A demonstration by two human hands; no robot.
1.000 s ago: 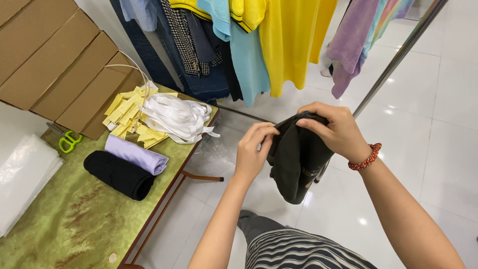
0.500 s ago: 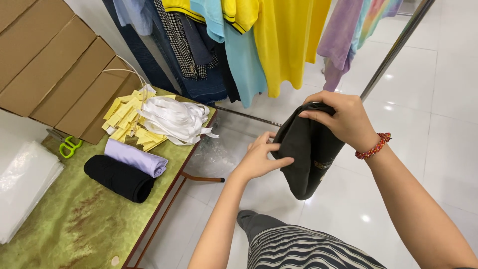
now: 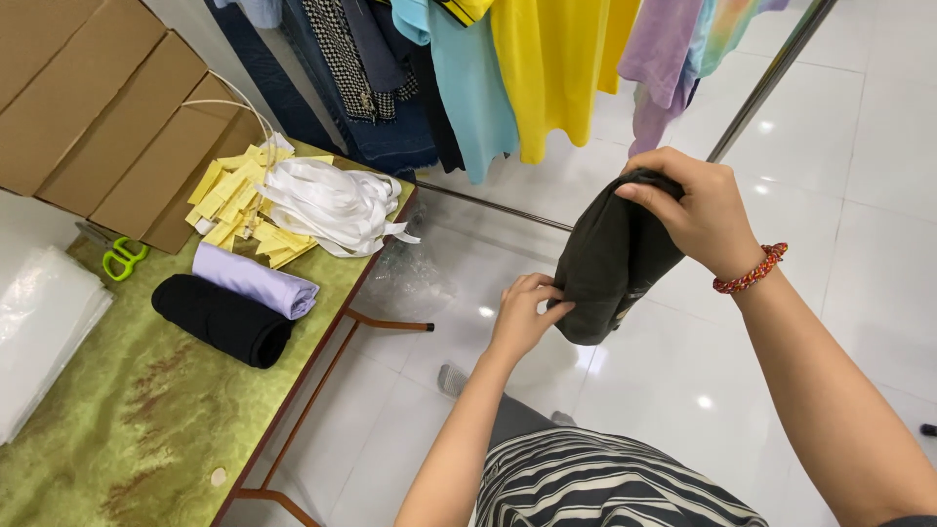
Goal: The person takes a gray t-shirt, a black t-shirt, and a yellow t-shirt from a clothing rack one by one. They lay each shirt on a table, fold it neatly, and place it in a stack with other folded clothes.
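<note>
We hold a dark folded garment (image 3: 610,259) in mid-air over the white tiled floor (image 3: 859,244), to the right of the table and in front of the clothes rack. Our right hand (image 3: 695,210) grips the garment's top edge, fingers curled over it and clamped on the cloth; a red beaded bracelet (image 3: 750,271) sits on that wrist. Our left hand (image 3: 522,317) is lower and to the left, thumb and fingertips pinched on the garment's lower left edge. The garment hangs roughly upright between the two hands, tilted slightly to the right at the top. To the left stands a table with a green mottled top (image 3: 107,429). On it lie a black rolled garment (image 3: 223,320) and, just beyond and touching it, a lilac rolled garment (image 3: 254,280). Farther back sits a heap of white ribbon (image 3: 327,203) beside a pile of yellow tags (image 3: 229,195). Green-handled scissors (image 3: 121,258) lie near the flattened cardboard boxes (image 3: 88,117) at far left; a stack of clear plastic bags (image 3: 39,322) rests at the table's left edge. Hanging at the far side are a yellow shirt (image 3: 556,68), a light blue shirt (image 3: 468,88) and a lilac top (image 3: 659,68).
</note>
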